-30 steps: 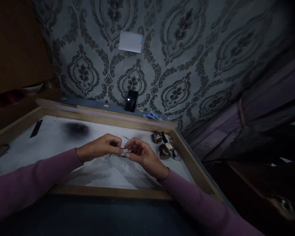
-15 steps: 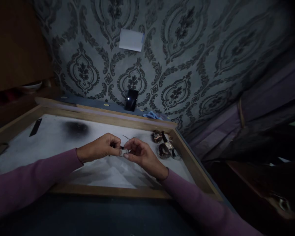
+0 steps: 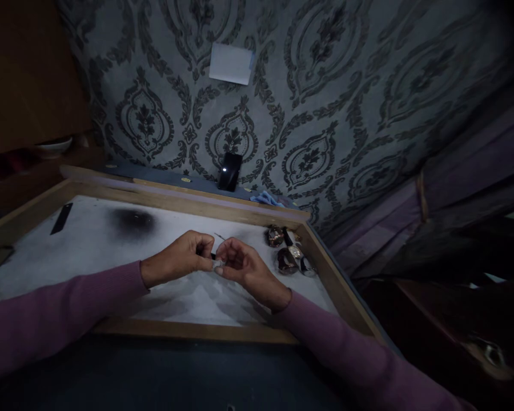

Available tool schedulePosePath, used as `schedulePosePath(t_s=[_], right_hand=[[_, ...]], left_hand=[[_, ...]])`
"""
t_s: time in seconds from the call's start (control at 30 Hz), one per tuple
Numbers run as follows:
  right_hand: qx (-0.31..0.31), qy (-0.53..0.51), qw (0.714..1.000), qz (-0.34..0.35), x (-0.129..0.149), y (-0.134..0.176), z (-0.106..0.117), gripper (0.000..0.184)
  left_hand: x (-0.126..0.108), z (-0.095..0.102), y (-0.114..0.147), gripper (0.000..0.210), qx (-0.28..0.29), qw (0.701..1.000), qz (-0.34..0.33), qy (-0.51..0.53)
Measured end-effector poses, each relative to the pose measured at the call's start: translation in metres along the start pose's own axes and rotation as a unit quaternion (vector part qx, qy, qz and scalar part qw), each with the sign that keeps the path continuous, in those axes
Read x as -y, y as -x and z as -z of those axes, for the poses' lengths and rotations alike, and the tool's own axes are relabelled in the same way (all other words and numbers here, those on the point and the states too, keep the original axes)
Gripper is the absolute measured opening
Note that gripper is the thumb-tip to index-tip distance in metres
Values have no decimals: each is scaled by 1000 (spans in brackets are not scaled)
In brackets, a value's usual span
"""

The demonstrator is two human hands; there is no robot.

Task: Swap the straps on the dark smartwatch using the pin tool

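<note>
Mauve sleeves; grey damask wallpaper; white-lined wooden tray; black phone.

hands drawn closer together over the tray

the left hand and right hand have closed the gap between them, so their fingertips now meet around the small pale piece, which shows less than before. both hands sit slightly farther from the wooden tray's near rim, and the dark thin tool below the left hand is now hidden.
</note>
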State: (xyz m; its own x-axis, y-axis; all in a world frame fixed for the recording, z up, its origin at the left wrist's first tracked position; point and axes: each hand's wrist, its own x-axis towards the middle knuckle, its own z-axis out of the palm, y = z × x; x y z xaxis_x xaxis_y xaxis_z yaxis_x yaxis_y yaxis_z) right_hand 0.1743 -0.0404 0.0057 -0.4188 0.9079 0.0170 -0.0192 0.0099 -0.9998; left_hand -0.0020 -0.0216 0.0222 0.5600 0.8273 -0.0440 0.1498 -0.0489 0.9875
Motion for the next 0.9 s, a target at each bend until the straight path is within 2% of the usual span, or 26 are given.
schedulePosePath(t_s=[0.27,0.6,0.9], right_hand=[[12,-23,999,-40,3,2,5,41],[0,-29,999,-44,3,3,6,41],[-13,-32,998,-46,3,2,2,36]], left_hand=[[1,6,0,22,26,999,-6,-28],[1,9,3,26,46,999,-6,-3],[5,-2,0,23,-9,999,35,30]])
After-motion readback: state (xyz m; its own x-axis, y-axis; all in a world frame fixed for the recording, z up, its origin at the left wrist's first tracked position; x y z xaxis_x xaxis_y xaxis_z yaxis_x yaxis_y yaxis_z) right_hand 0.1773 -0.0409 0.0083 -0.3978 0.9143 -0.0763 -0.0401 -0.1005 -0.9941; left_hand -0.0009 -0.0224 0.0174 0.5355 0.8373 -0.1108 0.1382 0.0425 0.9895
